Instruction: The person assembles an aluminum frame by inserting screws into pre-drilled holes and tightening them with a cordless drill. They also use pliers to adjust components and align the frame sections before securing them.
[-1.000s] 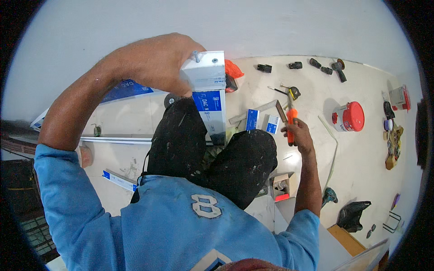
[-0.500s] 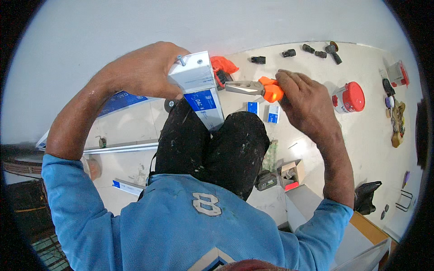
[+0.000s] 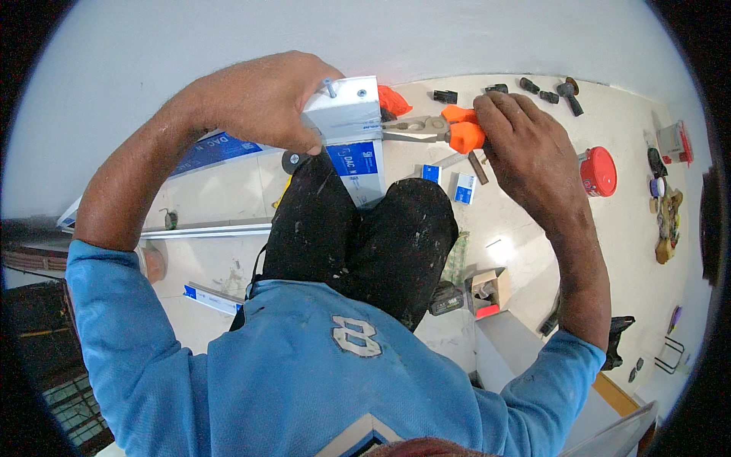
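My left hand [image 3: 266, 99] is closed around a white box-shaped profile [image 3: 339, 114] with a blue-and-white film label, held upright above my knees. A bluish screw or rivet [image 3: 330, 88] stands out of its top face near my fingers. Beside it a second fastener head [image 3: 362, 93] sits flush. My right hand [image 3: 529, 148] grips combination pliers [image 3: 461, 131] by their orange handles. The plier jaws are spread, with their tips at the profile's right side; whether they bite on anything there is hidden.
Along the far wall lie black tool parts [image 3: 445, 97] and an angle grinder [image 3: 569, 93]. A red-lidded bucket [image 3: 599, 171] stands at the right. Two short blue-labelled offcuts [image 3: 463, 189] lie beyond my knees. Long white profiles [image 3: 209, 231] lie on the left; an opened carton [image 3: 487, 289] is near my right thigh.
The jaws of the pliers have spread apart, and their tips have come to the profile's right side. The profile has shifted slightly right and up in view with my left hand.
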Tool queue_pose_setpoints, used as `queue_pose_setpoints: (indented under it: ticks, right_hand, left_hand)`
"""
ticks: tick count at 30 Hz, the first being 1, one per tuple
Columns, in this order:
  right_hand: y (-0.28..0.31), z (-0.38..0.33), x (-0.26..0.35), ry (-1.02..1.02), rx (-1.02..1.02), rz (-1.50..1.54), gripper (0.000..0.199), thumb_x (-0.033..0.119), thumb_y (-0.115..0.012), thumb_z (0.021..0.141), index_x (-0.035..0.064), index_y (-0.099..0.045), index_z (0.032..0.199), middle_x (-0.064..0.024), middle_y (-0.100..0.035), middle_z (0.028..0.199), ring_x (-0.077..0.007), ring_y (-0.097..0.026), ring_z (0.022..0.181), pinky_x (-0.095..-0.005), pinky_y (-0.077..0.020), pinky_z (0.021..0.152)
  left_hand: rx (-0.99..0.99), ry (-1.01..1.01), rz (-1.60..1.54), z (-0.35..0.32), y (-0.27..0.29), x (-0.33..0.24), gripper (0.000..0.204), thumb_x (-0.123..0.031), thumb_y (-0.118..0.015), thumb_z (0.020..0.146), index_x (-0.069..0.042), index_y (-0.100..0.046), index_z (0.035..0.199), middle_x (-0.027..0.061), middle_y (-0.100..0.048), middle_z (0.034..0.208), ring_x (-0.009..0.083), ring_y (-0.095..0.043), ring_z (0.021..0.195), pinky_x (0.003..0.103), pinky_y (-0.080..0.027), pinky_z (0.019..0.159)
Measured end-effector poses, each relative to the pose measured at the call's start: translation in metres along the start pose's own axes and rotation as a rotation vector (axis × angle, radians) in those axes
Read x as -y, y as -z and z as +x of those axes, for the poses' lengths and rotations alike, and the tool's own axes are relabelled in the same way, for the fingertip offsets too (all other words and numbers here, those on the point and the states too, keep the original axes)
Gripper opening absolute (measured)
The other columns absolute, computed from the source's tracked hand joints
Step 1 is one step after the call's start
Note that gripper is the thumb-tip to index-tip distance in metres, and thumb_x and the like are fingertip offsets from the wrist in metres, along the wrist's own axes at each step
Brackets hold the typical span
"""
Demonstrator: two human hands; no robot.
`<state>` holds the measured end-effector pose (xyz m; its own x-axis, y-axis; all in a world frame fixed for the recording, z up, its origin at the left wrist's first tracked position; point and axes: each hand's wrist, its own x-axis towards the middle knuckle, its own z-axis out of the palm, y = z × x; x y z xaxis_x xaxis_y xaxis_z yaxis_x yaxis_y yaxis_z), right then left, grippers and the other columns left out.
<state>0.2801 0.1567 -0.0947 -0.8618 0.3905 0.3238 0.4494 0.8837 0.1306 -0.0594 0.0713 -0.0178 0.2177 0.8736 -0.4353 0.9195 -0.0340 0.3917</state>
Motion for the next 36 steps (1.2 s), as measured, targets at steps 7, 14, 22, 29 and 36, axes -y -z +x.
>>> queue_pose_setpoints:
  ticks: [7, 14, 22, 29, 36]
  right_hand:
    - [0.006, 0.007, -0.004, 0.065, -0.017, -0.044, 0.044, 0.006, -0.072, 0.093, -0.0002, -0.063, 0.135, -0.0197, -0.071, 0.132, -0.0355, -0.069, 0.126, -0.0475, -0.0608, 0.104]
    - [0.02, 0.007, 0.012, 0.044, 0.023, 0.014, 0.047, 0.005, -0.071, 0.091, -0.0011, -0.062, 0.137, -0.0195, -0.07, 0.132, -0.038, -0.067, 0.127, -0.0475, -0.0596, 0.106]
    - [0.015, 0.005, 0.013, -0.002, -0.017, -0.038, 0.046, 0.005, -0.073, 0.095, 0.0005, -0.062, 0.14, -0.0189, -0.07, 0.132, -0.0356, -0.067, 0.127, -0.0462, -0.0593, 0.107]
    - [0.004, 0.019, 0.014, 0.063, -0.073, -0.037, 0.034, 0.008, -0.074, 0.095, 0.0049, -0.065, 0.127, -0.0128, -0.069, 0.118, -0.0287, -0.067, 0.114, -0.043, -0.0592, 0.095]
    - [0.008, 0.036, 0.009, 0.15, -0.078, -0.162, 0.025, 0.013, -0.071, 0.099, 0.0053, -0.066, 0.122, -0.0106, -0.068, 0.115, -0.0276, -0.068, 0.109, -0.0463, -0.0569, 0.097]
  left_hand:
    - [0.004, -0.035, -0.027, -0.001, -0.001, 0.005, 0.063, -0.009, -0.09, 0.07, 0.001, -0.076, 0.131, 0.0203, -0.084, 0.112, 0.0295, -0.082, 0.1, 0.045, -0.065, 0.097]
    - [0.005, -0.016, -0.054, -0.001, -0.004, 0.012, 0.069, -0.01, -0.09, 0.069, 0.002, -0.075, 0.135, 0.0221, -0.083, 0.115, 0.0317, -0.082, 0.101, 0.046, -0.065, 0.098]
    - [0.072, -0.015, -0.045, -0.004, 0.005, 0.006, 0.067, -0.017, -0.093, 0.067, 0.002, -0.075, 0.128, 0.0225, -0.083, 0.111, 0.0315, -0.082, 0.1, 0.047, -0.064, 0.096]
    - [-0.003, -0.024, 0.024, -0.003, 0.0, 0.008, 0.064, -0.016, -0.092, 0.069, 0.001, -0.075, 0.129, 0.0223, -0.082, 0.111, 0.0325, -0.081, 0.101, 0.045, -0.063, 0.095]
    - [-0.031, -0.062, 0.025, -0.002, 0.0, 0.015, 0.066, -0.016, -0.092, 0.069, 0.002, -0.074, 0.13, 0.0227, -0.082, 0.111, 0.0324, -0.082, 0.101, 0.046, -0.064, 0.096]
